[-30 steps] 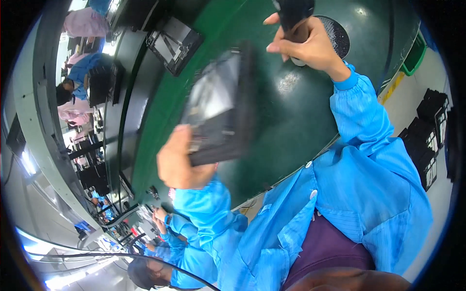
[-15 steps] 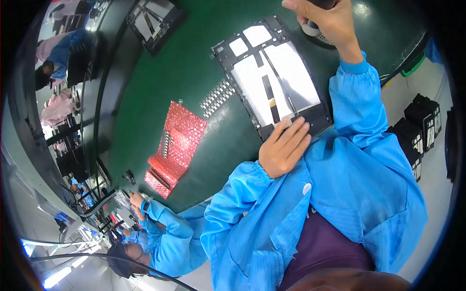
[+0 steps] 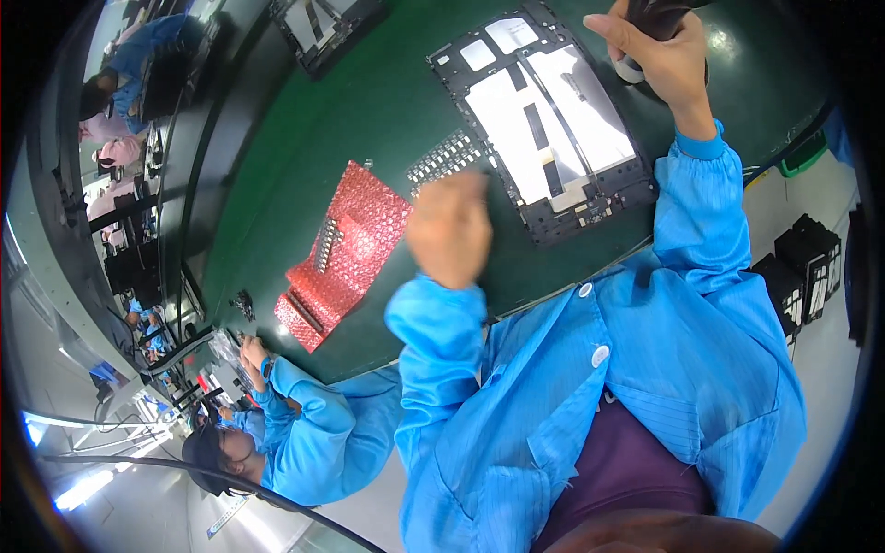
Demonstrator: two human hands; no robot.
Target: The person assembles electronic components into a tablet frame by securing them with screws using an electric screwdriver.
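My left hand (image 3: 450, 230) is smeared by motion over the table, beside a cluster of small metal parts (image 3: 444, 158), and its fingers are too blurred to read. Up at the far right, my right hand (image 3: 671, 69) is closed round a dark tool handle (image 3: 653, 17), its thumb pointing left; the tool's kind cannot be made out. Between the hands lies a flat black device frame (image 3: 542, 226), with white panels, a dark strip and a small circuit board at its near edge. Neither hand touches it.
Red bubble wrap (image 3: 355, 241) with a row of small parts lies left on the green table (image 3: 267, 157). Another black frame (image 3: 323, 37) sits at the far left. A co-worker (image 3: 323, 433) in blue works at lower left. Black frames (image 3: 800, 267) are stacked at right.
My left hand has left the near edge of the device frame and moved left toward the small metal parts. My right hand still grips the dark handle. The whole view has shifted slightly.
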